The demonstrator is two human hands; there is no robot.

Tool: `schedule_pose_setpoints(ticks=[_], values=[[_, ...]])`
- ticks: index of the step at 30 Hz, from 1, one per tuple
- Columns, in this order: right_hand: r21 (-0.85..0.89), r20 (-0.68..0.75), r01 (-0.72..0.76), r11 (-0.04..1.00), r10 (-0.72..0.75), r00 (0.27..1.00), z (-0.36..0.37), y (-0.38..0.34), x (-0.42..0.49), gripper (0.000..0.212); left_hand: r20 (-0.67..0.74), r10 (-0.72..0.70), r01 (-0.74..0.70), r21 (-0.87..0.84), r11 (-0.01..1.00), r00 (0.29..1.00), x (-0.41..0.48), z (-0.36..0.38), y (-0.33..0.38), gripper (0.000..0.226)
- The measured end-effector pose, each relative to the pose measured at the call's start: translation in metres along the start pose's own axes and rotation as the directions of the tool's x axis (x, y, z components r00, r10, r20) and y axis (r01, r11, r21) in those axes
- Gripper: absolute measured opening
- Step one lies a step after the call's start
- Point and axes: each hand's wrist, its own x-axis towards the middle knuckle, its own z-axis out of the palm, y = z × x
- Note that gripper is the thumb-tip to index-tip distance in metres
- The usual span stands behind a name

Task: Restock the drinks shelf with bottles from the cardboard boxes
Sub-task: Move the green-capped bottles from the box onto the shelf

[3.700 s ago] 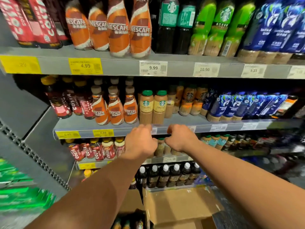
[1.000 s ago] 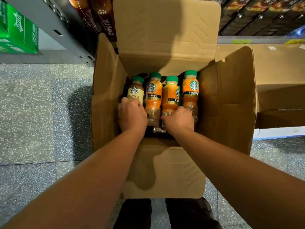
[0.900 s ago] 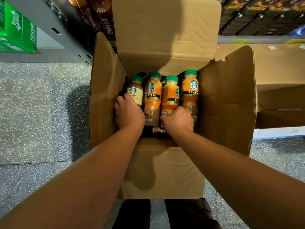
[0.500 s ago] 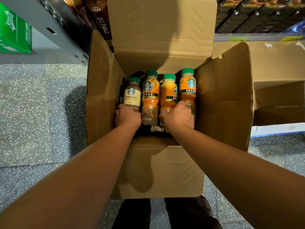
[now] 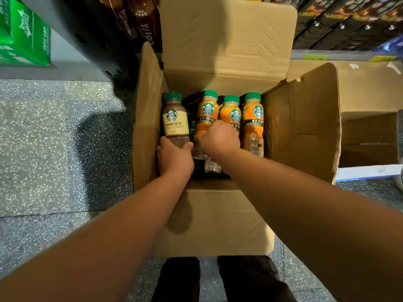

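An open cardboard box (image 5: 301, 118) stands on the floor in front of me. Inside it stand Starbucks bottles with green caps. My left hand (image 5: 174, 158) grips the base of the cream-labelled Cheese Latte bottle (image 5: 175, 120), which sits higher than the others at the box's left side. My right hand (image 5: 218, 139) curls round the lower part of an orange-labelled bottle (image 5: 230, 112) in the middle. Two more orange bottles flank it, one on the left (image 5: 207, 110) and one on the right (image 5: 253, 118). A dark bottle is partly hidden behind the latte.
The drinks shelf's lowest rows of dark bottles (image 5: 349, 20) run along the top. A second open cardboard box (image 5: 370, 136) lies to the right. Green cartons (image 5: 21, 33) sit at the upper left beside the grey shelf upright. Speckled floor (image 5: 54, 149) spreads left of the box.
Both hands left the shelf and went down into the box. In the last half second the left hand lifted the Cheese Latte bottle, and the right hand shifted left onto a middle orange bottle.
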Motion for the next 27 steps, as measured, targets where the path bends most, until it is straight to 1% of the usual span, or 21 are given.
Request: schedule_pose_setpoints(ticks=[2, 3, 5, 9, 12, 15, 16, 18, 20, 23, 24, 27], values=[[0.036, 0.074, -0.004, 0.999, 0.001, 0.997, 0.003, -0.004, 0.006, 0.044, 0.007, 0.017, -0.017, -0.032, 0.999, 1.0, 0.0, -0.001, -0.001, 0.062], [0.047, 0.089, -0.006, 0.999, 0.002, 0.996, 0.005, -0.005, 0.009, 0.044, 0.012, 0.024, -0.024, -0.046, 0.999, 1.0, 0.001, -0.002, -0.003, 0.063], [0.08, 0.087, -0.026, 0.996, 0.019, 0.996, 0.009, -0.005, 0.011, 0.045, 0.024, 0.034, -0.033, -0.049, 0.998, 0.999, 0.002, -0.003, -0.005, 0.063], [0.249, 0.104, -0.115, 0.962, 0.091, 0.99, 0.006, 0.004, 0.005, 0.046, 0.052, 0.038, -0.033, -0.092, 0.995, 0.998, -0.004, -0.007, -0.004, 0.062], [0.409, 0.172, -0.223, 0.885, 0.165, 0.971, -0.002, 0.01, -0.005, 0.047, 0.063, -0.001, 0.011, -0.161, 0.987, 0.998, -0.014, -0.015, 0.005, 0.06], [0.543, 0.279, -0.307, 0.782, 0.176, 0.944, -0.018, 0.013, -0.018, 0.062, 0.072, 0.002, 0.015, -0.237, 0.971, 0.997, -0.026, -0.028, 0.022, 0.055], [0.599, 0.321, -0.33, 0.73, 0.159, 0.934, -0.024, 0.016, -0.021, 0.059, 0.071, 0.016, 0.003, -0.257, 0.967, 0.997, -0.03, -0.032, 0.028, 0.053], [0.696, 0.396, -0.37, 0.615, 0.101, 0.913, -0.043, 0.021, -0.034, 0.047, 0.076, 0.046, -0.024, -0.278, 0.96, 0.996, -0.042, -0.043, 0.041, 0.047], [0.741, 0.442, -0.378, 0.555, 0.019, 0.897, -0.059, 0.028, -0.046, 0.043, 0.092, 0.077, -0.048, -0.285, 0.957, 0.993, -0.056, -0.053, 0.054, 0.042], [0.799, 0.443, -0.342, 0.494, -0.099, 0.891, -0.086, 0.035, -0.068, 0.043, 0.117, 0.162, -0.119, -0.306, 0.945, 0.98, -0.082, -0.067, 0.076, 0.038], [0.814, 0.432, -0.326, 0.48, -0.126, 0.893, -0.096, 0.037, -0.075, 0.039, 0.138, 0.194, -0.141, -0.319, 0.937, 0.971, -0.091, -0.072, 0.083, 0.035], [0.851, 0.393, -0.29, 0.438, -0.163, 0.905, -0.134, 0.04, -0.096, 0.015, 0.189, 0.266, -0.195, -0.328, 0.924, 0.945, -0.122, -0.088, 0.109, 0.029]])
